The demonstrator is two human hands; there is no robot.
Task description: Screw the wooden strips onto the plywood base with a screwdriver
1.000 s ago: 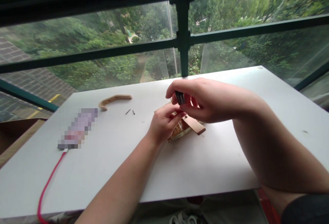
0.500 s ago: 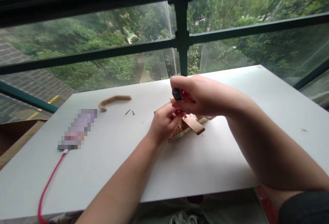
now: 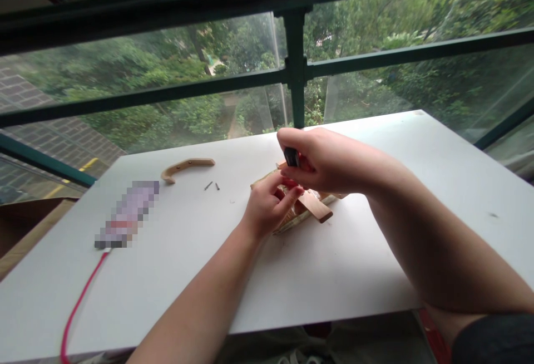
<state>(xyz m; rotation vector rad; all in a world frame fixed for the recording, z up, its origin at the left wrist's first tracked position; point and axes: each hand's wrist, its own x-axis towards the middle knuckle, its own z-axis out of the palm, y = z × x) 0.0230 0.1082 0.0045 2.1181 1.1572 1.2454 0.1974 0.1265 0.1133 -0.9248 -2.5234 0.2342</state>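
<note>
My right hand (image 3: 319,158) is closed round the black handle of a screwdriver (image 3: 291,157), whose shaft is hidden by my fingers. Just below it, my left hand (image 3: 267,200) has its fingers bent and thumb extended, steadying a flat wooden piece (image 3: 317,206). What the left fingertips press on is partly hidden. Under both hands lies a shallow woven tray (image 3: 292,225) with a clear plastic wrapping in it; the wooden piece sticks out over its near edge. Two screws (image 3: 212,186) lie on the table left of the tray.
A curved wooden piece with holes (image 3: 187,166) lies farther back on the white table (image 3: 175,291). A blurred phone (image 3: 129,214) with a red cable (image 3: 81,303) lies at the left. A cardboard box (image 3: 37,230) stands beyond the left edge. Green-framed windows (image 3: 295,69) rise behind the table.
The black handle has turned a little in my right hand. My left thumb has shifted slightly to the right along the wooden piece. The whole view has tilted slightly.
</note>
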